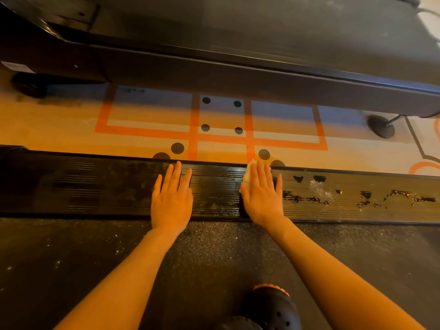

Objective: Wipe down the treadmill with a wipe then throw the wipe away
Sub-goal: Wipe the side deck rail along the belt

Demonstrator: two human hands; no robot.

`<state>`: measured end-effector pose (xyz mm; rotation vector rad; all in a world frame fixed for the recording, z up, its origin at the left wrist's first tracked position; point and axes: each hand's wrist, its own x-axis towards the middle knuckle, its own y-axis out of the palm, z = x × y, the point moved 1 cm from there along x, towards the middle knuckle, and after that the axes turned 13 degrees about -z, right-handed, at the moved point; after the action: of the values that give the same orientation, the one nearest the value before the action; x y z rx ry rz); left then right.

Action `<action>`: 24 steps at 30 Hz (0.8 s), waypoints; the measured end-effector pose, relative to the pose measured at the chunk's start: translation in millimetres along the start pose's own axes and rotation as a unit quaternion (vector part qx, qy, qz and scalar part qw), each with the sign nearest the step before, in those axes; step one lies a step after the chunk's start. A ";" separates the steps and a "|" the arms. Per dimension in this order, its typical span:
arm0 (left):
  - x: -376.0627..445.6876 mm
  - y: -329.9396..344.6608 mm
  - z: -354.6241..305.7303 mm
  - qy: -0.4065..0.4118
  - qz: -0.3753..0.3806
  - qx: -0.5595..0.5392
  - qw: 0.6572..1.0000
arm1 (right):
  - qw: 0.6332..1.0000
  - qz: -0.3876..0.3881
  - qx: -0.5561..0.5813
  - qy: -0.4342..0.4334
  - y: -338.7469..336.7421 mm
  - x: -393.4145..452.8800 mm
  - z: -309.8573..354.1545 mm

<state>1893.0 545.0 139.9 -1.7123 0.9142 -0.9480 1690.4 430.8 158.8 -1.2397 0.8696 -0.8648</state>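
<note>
Shoe: a dark clog [271,306] stood on the belt, nearest the camera, behind the right wrist.
Belt: the treadmill belt [95,253] lay under both forearms, flecked with pale specks; it looked not yet wiped.
Left hand: the left hand [172,198] lay flat on the side rail [71,186], fingers straight and slightly spread, holding nothing, seemingly as a brace.
Right hand: the right hand [262,194] lay flat with straight fingers, pressing the wipe down on the same rail.
Wipe: the wipe [247,177] was under the right palm; only a pale edge showed along the index-finger side and past the fingertips.
Rail, between the hands: glossy and damp-looking, judged already wiped.
Rail, beyond the right hand's little finger: dusty smears and worn patches [362,195], judged still to do.
Rail, outward of the left hand: dull; could not tell whether cleaned.
Floor: patterned orange mat [221,136] beyond the fingertips.
Farther: a second treadmill [238,67] past the mat.
Progress: mid-wipe by my reckoning; rest of the rail, belt, and binning the wipe remained. No bin in sight.
</note>
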 end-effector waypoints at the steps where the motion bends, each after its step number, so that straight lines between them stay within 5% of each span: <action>1: 0.1 -0.6 -0.4 -0.002 0.007 -0.001 1.000 | 1.000 0.004 -0.002 -0.016 -1.1 5.5 6.7; 7: -0.1 -4.5 -0.6 0.000 0.006 -0.016 1.000 | 0.994 0.010 -0.004 -0.110 0.8 16.8 30.2; 17: -1.5 -3.1 -0.4 0.001 0.018 -0.008 1.000 | 0.997 -0.011 -0.075 -0.035 -4.8 6.3 -30.3; 24: -1.3 -1.5 -0.7 0.000 0.017 0.000 1.000 | 0.993 0.008 -0.017 -0.120 -2.7 17.9 21.5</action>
<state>1892.1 546.3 141.3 -1.6914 0.9411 -0.9265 1717.1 423.1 162.5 -1.3339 0.7025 -0.6728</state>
